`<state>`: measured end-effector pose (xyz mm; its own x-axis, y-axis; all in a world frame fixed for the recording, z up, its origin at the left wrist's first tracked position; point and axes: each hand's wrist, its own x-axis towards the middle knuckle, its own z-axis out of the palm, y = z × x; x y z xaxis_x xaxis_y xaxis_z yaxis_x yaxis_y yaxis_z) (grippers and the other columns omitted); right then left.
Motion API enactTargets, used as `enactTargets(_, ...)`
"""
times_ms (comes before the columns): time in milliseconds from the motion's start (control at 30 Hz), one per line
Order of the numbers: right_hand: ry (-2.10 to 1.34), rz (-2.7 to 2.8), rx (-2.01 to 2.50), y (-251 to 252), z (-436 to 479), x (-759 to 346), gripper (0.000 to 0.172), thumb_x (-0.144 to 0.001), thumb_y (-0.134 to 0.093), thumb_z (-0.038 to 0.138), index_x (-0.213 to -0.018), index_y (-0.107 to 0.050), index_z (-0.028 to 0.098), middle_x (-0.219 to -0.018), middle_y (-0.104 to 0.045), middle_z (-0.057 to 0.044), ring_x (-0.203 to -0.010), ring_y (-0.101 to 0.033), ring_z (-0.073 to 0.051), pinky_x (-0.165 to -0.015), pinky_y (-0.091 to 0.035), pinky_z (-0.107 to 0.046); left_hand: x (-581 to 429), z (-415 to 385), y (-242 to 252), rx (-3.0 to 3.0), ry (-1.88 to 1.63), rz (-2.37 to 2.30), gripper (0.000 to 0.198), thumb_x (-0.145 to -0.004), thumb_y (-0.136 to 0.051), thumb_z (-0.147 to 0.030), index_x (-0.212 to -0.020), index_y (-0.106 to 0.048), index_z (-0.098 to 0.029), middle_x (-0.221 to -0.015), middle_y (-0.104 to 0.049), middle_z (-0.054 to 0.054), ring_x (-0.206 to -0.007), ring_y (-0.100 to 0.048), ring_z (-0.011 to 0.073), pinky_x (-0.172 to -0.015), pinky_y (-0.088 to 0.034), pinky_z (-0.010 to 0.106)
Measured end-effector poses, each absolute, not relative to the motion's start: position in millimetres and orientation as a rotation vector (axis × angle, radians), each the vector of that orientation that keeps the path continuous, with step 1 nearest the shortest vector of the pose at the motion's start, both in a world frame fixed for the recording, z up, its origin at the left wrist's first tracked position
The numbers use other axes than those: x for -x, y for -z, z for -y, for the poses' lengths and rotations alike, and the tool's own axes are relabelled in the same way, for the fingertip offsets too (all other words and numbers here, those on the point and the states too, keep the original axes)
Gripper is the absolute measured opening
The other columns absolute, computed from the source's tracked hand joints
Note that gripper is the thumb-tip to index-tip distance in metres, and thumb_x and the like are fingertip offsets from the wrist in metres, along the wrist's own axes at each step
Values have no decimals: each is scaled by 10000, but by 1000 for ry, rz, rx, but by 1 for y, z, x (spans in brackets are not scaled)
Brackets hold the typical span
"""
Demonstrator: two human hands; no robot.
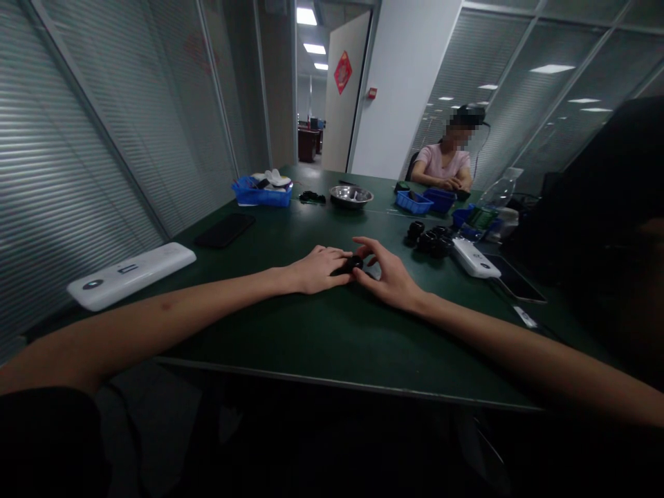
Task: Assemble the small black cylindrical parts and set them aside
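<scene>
Black part (355, 263): small, dark, with a rounded, faintly shiny top; finer detail is hidden by the fingers.
Pale piece (372, 272): greyish, inside the curve of the right hand, too blurred to identify.
Bottle label (479, 220): green, on a clear bottle (499, 192); its wording is unreadable.
White case (132, 275): a dark round mark and a dark squarish one, no legible words.
Door sign (343, 72): a red diamond, its writing too small to read.
Place of the black part: low over or on the green table (311, 332), between the two hands, at their fingertips.
Left hand (322, 270): fingers close together, pinching the black part between thumb and fingers.
Right hand (384, 274): thumb and forefinger curved apart, thumb tip beside the black part; whether it grips cannot be told.
</scene>
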<state>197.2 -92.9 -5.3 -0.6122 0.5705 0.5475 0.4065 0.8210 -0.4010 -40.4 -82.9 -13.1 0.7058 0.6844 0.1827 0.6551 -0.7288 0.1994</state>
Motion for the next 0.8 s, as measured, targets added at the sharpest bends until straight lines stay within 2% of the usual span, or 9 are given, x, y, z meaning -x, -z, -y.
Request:
enactTargets(133,-284,2340,674,6,93,-198,605,-935,-629,253,-1499,-412,237,-1290,-646,-129,-1157,-637,-303,-938,-565,-500,40,83,12,-2801,-361,-1098,536,-1067,-380,-544,-1417,-592,-198,-1579,-506,135,-1486,-412,325,-1183,-300,522)
enactTargets(267,-269,2288,711,6,92,-198,580,-937,-656,302,-1472,-445,225,-1204,-660,-122,-1089,-652,-296,-900,-580,-491,39,84,12,-2789,-361,-1108,553,-1061,-396,-539,-1462,-553,-191,-1605,-473,144,-1491,-405,331,-1188,-294,529)
enactTargets(400,-312,2348,638,5,93,-197,622,-926,-621,225,-1506,-398,248,-1281,-659,-123,-1127,-657,-293,-944,-567,-503,38,84,12,-2781,-333,-1129,544,-1061,-391,-535,-1420,-590,-179,-1579,-500,157,-1496,-397,338,-1189,-287,539)
enactTargets(567,-273,2306,680,5,93,-196,559,-959,-643,326,-1475,-451,225,-1216,-650,-129,-1082,-646,-299,-905,-576,-500,39,85,10,-2774,-342,-1102,558,-1060,-400,-536,-1473,-539,-187,-1619,-453,147,-1508,-378,338,-1197,-277,534)
enactTargets(733,-281,2341,600,4,94,-195,572,-952,-612,257,-1492,-428,230,-1277,-639,-126,-1141,-626,-292,-962,-551,-494,39,86,10,-2780,-342,-1114,523,-1064,-393,-532,-1405,-606,-198,-1600,-485,126,-1501,-388,334,-1203,-273,517)
enactTargets(800,-256,2332,614,4,94,-195,569,-949,-634,287,-1482,-442,229,-1273,-627,-123,-1134,-619,-290,-967,-546,-492,40,85,11,-2785,-348,-1115,550,-1065,-386,-539,-1425,-592,-177,-1612,-466,144,-1509,-380,345,-1204,-270,532)
